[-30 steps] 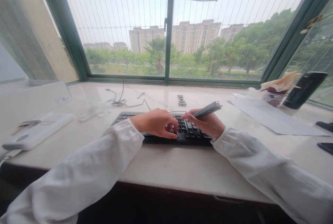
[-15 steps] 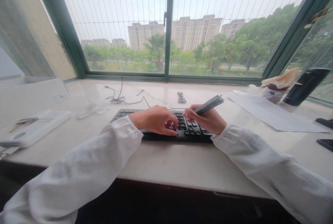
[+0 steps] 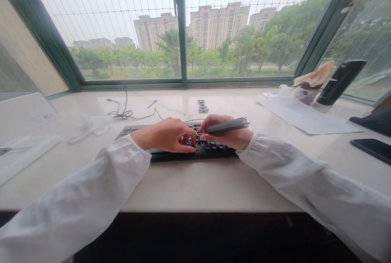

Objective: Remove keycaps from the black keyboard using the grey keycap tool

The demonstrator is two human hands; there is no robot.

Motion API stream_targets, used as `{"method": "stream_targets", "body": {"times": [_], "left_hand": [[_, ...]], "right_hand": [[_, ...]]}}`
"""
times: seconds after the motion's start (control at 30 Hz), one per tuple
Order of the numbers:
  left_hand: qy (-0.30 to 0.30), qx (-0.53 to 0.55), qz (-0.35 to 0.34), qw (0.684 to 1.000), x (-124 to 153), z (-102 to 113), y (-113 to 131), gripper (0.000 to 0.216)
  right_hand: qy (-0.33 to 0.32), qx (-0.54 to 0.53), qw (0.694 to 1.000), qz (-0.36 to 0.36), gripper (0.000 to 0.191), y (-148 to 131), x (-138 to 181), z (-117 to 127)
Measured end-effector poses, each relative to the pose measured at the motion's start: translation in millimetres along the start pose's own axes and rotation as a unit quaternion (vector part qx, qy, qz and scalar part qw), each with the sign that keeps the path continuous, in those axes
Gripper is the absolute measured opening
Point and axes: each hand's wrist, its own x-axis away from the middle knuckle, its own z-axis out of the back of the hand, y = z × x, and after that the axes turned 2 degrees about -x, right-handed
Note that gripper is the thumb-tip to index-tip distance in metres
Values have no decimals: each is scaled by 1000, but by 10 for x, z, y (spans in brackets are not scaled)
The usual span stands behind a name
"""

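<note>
A black keyboard (image 3: 166,157) lies on the pale counter in front of me, partly covered by both hands. Keycaps seem to be off in part of its right side, where the key sockets show. My left hand (image 3: 169,135) rests over the middle of it, fingers curled toward the thumb at the keys; whatever is between the fingertips is hidden. My right hand (image 3: 224,134) is closed around a dark grey stick-like tool (image 3: 229,125) with a ragged outer end, its fingertips down at the keys near my left hand. Several loose keycaps (image 3: 202,106) lie behind the keyboard.
A coiled cable (image 3: 122,113) and clear plastic wrapping (image 3: 90,128) lie on the left, beside a white box (image 3: 26,112). At the right are a paper sheet (image 3: 305,114), a black upright object (image 3: 340,82) and a phone (image 3: 372,150). A window (image 3: 183,51) stands behind the counter.
My view has shifted right and slightly downward. My right hand has come closer to my left hand, and the grey tool lies flatter. My left hand stays over the keyboard.
</note>
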Motion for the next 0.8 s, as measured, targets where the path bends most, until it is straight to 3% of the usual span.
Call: {"method": "stream_targets", "body": {"times": [0.3,0.47,0.6,0.8], "left_hand": [[-15,-1,20,1000,-20,-1,1,21],[-12,6,34,999,-23,-13,13,20],[-5,15,39,999,-20,-26,4,20],[-6,35,24,999,-4,-17,-32,18]], "right_hand": [[-23,-70,997,-34,33,-76,-5,47],[-85,-96,991,-33,36,-33,-2,86],[-119,-120,986,-11,36,-15,32,64],[-116,-138,983,18,32,51,48,27]]}}
